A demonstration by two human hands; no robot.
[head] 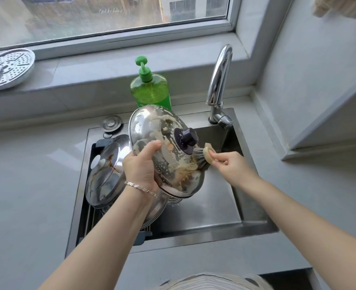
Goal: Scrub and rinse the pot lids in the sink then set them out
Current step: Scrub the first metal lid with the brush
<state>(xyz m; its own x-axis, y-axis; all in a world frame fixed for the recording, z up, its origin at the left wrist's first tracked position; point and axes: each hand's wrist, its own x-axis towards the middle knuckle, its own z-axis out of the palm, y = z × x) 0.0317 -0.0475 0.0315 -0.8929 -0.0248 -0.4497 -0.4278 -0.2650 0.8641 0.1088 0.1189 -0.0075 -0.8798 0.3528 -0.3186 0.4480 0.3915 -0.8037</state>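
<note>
Grey table point(26, 185) all round, and the steel sink point(214, 216) is sunk into it, close to its far edge. Over the sink's middle, the big lid point(152, 130) is up in the air, tilted, domed side facing us, smeared with suds and brownish grime. The left hand point(140, 168) has it by the near rim, and the grip is clamped tight: thumb on the dome, fingers tucked underneath. A second lid point(103, 176), stained brown, leans on the dark rack point(93, 147) along the sink's left side. At the table's far edge stand the green soap bottle point(149, 91), just behind the raised lid, and the chrome tap point(218, 80) at the sink's far right corner. Up on the window sill point(89, 74), far left, lies a perforated steamer plate point(7, 68). The right hand point(231, 164) pinches the pale-handled brush point(206, 153), bristles pressed to the dome just below the dark knob point(186, 139). A silver bracelet point(141, 188) sits on the left wrist.
</note>
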